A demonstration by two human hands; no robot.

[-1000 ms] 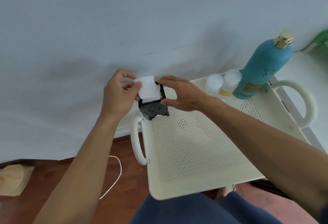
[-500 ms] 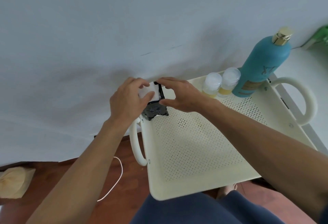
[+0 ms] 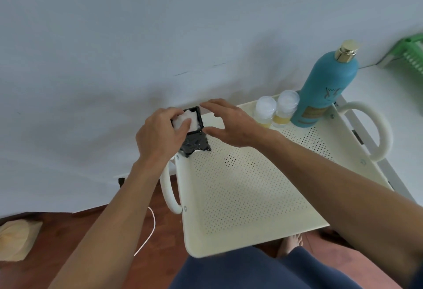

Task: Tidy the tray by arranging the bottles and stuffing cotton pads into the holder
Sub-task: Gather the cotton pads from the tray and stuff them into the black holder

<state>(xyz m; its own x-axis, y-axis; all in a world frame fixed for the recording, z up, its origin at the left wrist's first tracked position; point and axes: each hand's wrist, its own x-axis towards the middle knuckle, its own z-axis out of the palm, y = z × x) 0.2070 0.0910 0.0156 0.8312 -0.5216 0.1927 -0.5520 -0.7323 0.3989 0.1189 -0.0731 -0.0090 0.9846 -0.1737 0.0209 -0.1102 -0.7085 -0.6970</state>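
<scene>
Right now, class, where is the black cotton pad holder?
In the head view, the black holder stands at the tray's far left corner, between the left hand and right hand.

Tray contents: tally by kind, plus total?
Large teal bottle: 1
Small clear bottles with yellow liquid: 2
Black holder with white cotton pads inside: 1
Total: 4 items on the cream tray. The number of pads cannot be told.
</scene>
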